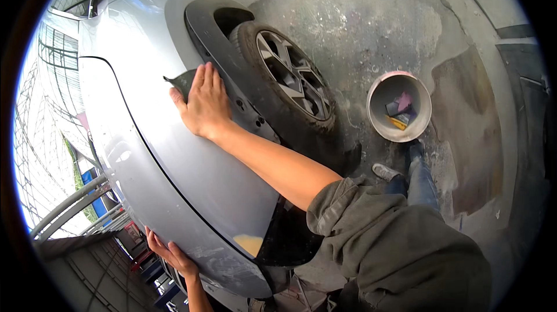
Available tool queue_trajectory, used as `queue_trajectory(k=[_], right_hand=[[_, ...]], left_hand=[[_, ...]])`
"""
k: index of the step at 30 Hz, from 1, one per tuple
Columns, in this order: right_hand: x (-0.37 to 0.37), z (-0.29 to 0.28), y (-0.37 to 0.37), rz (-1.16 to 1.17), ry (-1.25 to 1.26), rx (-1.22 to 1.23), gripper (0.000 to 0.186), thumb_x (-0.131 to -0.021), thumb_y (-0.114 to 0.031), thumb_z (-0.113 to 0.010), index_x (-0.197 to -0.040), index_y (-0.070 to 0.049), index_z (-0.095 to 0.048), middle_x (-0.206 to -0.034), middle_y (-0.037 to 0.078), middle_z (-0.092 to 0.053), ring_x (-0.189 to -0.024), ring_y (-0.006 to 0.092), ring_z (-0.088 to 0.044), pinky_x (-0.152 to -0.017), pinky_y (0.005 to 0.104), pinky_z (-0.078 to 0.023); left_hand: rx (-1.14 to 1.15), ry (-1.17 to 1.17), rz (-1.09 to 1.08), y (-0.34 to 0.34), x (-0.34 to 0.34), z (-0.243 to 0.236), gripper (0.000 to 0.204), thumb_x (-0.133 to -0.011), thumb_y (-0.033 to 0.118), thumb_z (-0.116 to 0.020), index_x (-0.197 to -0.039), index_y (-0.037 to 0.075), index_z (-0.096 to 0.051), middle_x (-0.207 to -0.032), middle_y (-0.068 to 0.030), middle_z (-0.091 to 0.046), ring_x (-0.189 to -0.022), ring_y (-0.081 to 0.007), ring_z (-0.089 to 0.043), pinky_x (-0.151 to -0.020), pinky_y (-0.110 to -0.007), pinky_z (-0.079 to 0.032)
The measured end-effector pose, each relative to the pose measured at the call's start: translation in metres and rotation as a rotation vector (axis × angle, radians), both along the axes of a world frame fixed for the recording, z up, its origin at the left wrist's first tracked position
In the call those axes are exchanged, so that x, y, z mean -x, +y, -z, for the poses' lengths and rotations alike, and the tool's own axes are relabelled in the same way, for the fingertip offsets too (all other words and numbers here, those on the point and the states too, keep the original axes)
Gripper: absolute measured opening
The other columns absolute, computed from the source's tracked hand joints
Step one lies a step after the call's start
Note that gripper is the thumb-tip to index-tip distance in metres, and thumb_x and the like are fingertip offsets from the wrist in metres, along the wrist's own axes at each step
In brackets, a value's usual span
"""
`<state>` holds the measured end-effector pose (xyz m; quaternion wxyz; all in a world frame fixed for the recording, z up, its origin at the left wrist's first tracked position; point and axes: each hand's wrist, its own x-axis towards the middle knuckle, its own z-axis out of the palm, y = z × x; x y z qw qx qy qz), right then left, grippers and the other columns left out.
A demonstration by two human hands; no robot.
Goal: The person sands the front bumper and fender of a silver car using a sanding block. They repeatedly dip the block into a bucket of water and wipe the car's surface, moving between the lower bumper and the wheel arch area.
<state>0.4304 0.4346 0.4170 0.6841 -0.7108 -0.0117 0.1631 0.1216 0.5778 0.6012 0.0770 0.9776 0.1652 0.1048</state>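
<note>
A silver car body fills the left and middle, with a dark seam and a pale yellow patch low on it. My right hand presses a dark grey-green sheet onto the panel beside the black wheel-arch trim, its fingers straight and close together over the sheet. Lower left, my left hand rests on the panel past the seam, fingers slightly bent and apart, holding nothing.
An alloy wheel sits under the arch. A bucket holding pink, yellow and grey pieces stands on the stained concrete floor beside my feet. Metal railings run at far left; a grey wall edge is at right.
</note>
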Motion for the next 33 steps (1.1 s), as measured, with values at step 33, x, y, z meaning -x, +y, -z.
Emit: queue_trajectory(k=[33], right_hand=[[0.253, 0.032, -0.108, -0.042, -0.125, -0.105, 0.087, -0.108, -0.049, -0.044, -0.159, 0.015, -0.014, -0.167, 0.035, -0.013, -0.157, 0.0469, -0.014, -0.128, 0.0510, -0.020]], left_hand=[[0.002, -0.082, -0.001, 0.002, 0.006, 0.003, 0.074, -0.107, 0.051, -0.045, -0.155, -0.003, -0.031, -0.159, -0.0200, -0.036, -0.151, -0.0322, -0.031, -0.125, -0.046, -0.020]])
